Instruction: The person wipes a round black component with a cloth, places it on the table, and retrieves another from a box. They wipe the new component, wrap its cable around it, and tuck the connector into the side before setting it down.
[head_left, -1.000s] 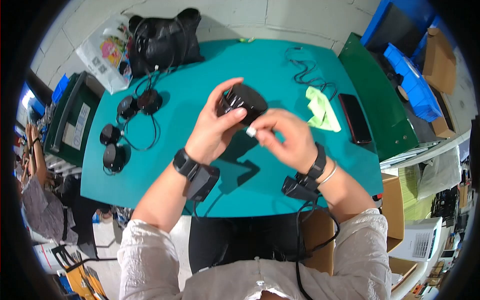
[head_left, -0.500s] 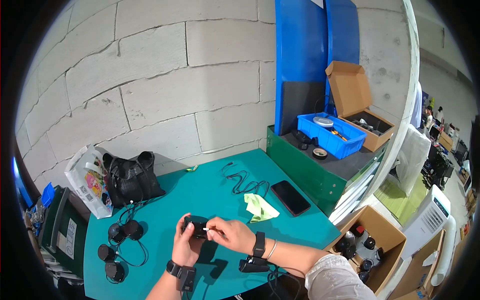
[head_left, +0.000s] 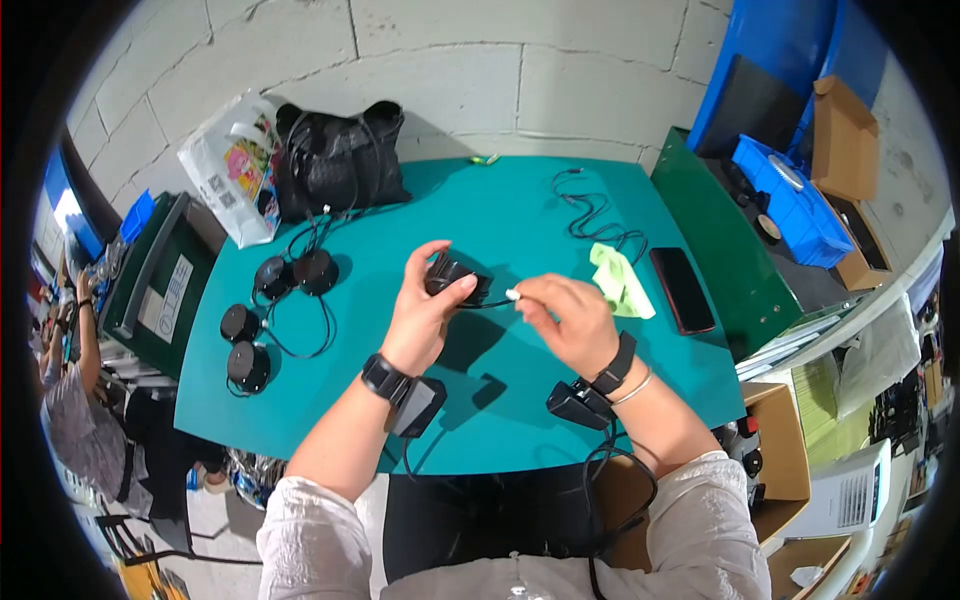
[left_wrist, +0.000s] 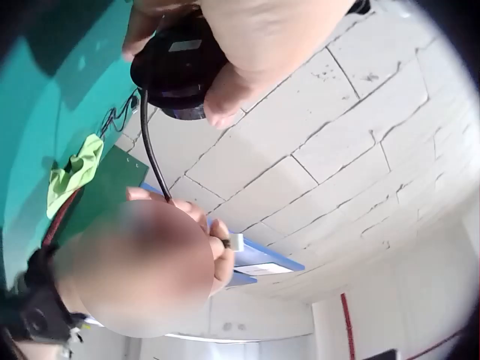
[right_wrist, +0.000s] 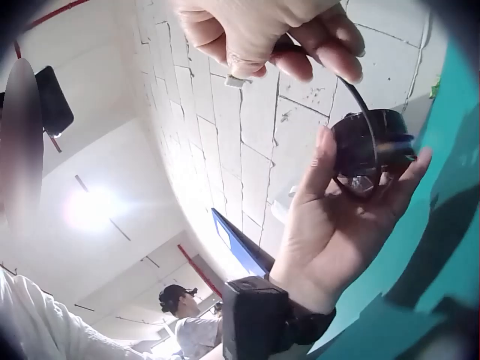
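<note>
Green counter (head_left: 480, 420) by block wall (head_left: 440, 60), left hand (head_left: 420, 325) gripping round black device (head_left: 460, 280) above it, right hand (head_left: 572, 325) pinching device's black cable (right_wrist: 360, 101) near white connector (head_left: 513, 295).

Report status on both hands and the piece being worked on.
Left hand grips round black plastic device. Right hand pinches its black cable by the white plug. Nothing between the hands but cable.

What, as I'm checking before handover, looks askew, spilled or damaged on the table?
Nothing looks spilled or damaged. Slightly untidy, perhaps: the green cloth lies crumpled beside the phone, and the white bag tilts at the far left of the table.
</note>
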